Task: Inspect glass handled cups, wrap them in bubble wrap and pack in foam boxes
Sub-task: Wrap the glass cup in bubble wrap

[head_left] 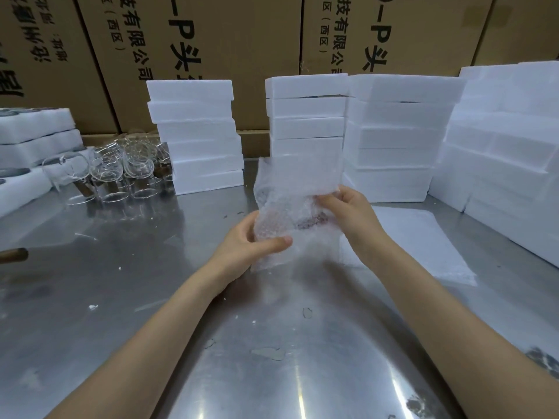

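We hold the clear bubble wrap sheet [290, 204] above the steel table [121, 282]: left hand [251, 240] grips the bundle (cup presumably inside), right hand [344, 207] pinches the loose flap for folding.

On the metal table [121, 282], a cluster of glass cups [121, 173] stands at the far left, with foam trays [33, 146] left of it. Stacks of foam boxes [199, 137] line the back and right side, cardboard cartons [242, 40] behind them. Bubble wrap sheets [423, 243] lie right of centre.
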The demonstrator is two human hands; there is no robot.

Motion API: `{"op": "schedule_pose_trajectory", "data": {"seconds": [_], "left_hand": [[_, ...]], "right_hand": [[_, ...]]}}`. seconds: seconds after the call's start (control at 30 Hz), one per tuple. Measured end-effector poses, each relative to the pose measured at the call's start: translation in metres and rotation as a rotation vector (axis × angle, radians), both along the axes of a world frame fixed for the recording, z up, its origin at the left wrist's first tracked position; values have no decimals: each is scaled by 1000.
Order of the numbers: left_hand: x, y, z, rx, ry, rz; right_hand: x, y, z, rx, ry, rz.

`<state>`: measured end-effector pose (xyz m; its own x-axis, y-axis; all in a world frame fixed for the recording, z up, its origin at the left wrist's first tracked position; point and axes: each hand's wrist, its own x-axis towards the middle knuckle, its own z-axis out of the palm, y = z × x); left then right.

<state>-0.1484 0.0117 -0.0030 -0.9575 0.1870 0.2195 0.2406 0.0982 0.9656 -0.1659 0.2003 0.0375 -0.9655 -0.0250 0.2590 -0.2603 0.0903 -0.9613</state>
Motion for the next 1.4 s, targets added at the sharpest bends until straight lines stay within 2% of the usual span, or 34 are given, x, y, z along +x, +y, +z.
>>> {"op": "schedule_pose_trajectory", "data": {"seconds": [0.2,0.37,0.53,0.77,1.0,1.23,1.3,1.4], "left_hand": [[3,6,0,-241,66,-67],[2,4,-1,-273,73,-70],[2,3,0,-238,56,-66],[5,6,1,-127,14,-53],[2,11,-1,111,-32,-59],[0,15,-4,-7,-6,20],[-1,17,-2,-73,36,64],[1,13,-6,-37,43,64]], "right_hand": [[8,-1,9,-16,94,-65],[9,-2,13,-58,88,-5],[5,-1,11,-115,25,112],[3,-4,8,-68,-41,222],[11,-8,4,133,-17,350],[15,-13,7,344,9,356],[15,-14,7,287,24,312],[10,-9,10,68,26,243]]}}
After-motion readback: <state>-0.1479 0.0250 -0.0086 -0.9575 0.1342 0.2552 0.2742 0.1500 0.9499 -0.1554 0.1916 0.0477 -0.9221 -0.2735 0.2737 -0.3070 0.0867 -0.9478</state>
